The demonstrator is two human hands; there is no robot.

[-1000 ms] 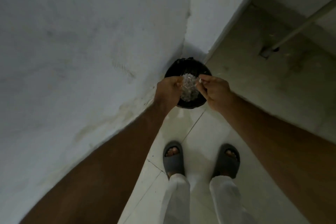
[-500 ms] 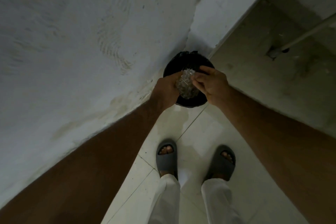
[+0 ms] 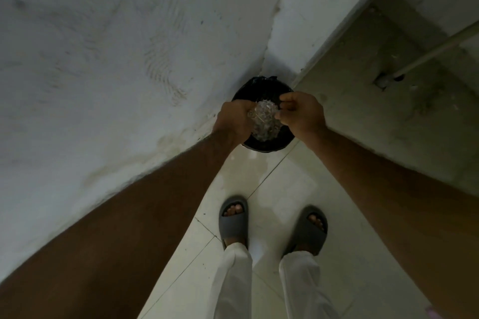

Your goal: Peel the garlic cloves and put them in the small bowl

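A small clear patterned glass bowl [image 3: 264,122] is held tilted over a black bin [image 3: 259,85] on the floor. My left hand [image 3: 233,122] grips the bowl from its left side. My right hand [image 3: 303,116] is at the bowl's right rim with its fingers curled in close together. Whether they pinch anything is too dim to tell. Pale scraps seem to lie inside the bowl, but no garlic clove can be made out.
The bin stands in a corner between a white wall [image 3: 116,59] on the left and a white pillar [image 3: 311,8]. My feet in grey slippers [image 3: 233,220] stand on pale floor tiles. A bare concrete area with a pipe [image 3: 427,54] lies to the right.
My right hand went across the bowl's mouth, then drew back to its right rim. The bowl stays over the bin in my left hand.
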